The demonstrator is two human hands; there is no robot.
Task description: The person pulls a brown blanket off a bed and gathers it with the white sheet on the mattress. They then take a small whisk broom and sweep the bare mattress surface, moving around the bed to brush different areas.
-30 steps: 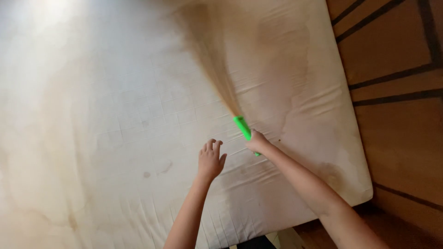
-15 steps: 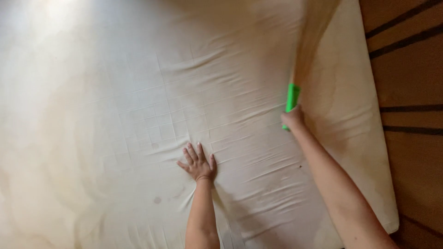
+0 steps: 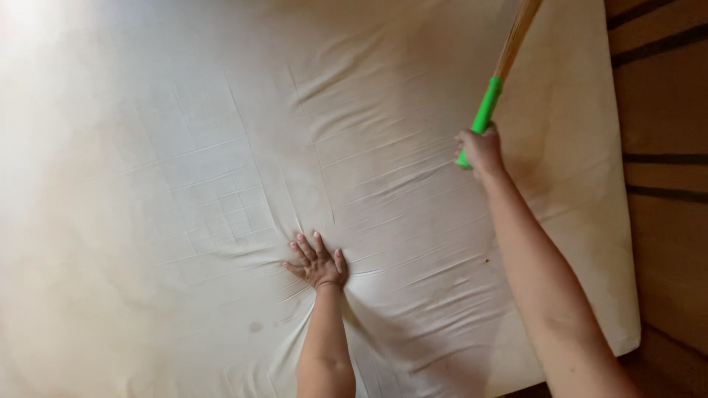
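My left hand [image 3: 318, 261] presses flat, fingers spread, on a cream sheet [image 3: 221, 162] that covers a mattress, and wrinkles fan out from it. My right hand [image 3: 481, 149] grips the green handle of a broom [image 3: 487, 107]. The broom's straw-coloured bristles [image 3: 518, 29] rise toward the top edge of the view, above the sheet's right part, and blur there.
The mattress edge [image 3: 618, 221] runs down the right side, with a rounded corner at the lower right. Beyond it lies a brown wooden floor [image 3: 667, 103] with dark gaps between boards. A small dark spot [image 3: 255, 326] marks the sheet near my left forearm.
The broom has swung from sweeping left to pointing up and right, and my right hand moved right with it. My left hand went from hovering to pressing flat on the sheet.
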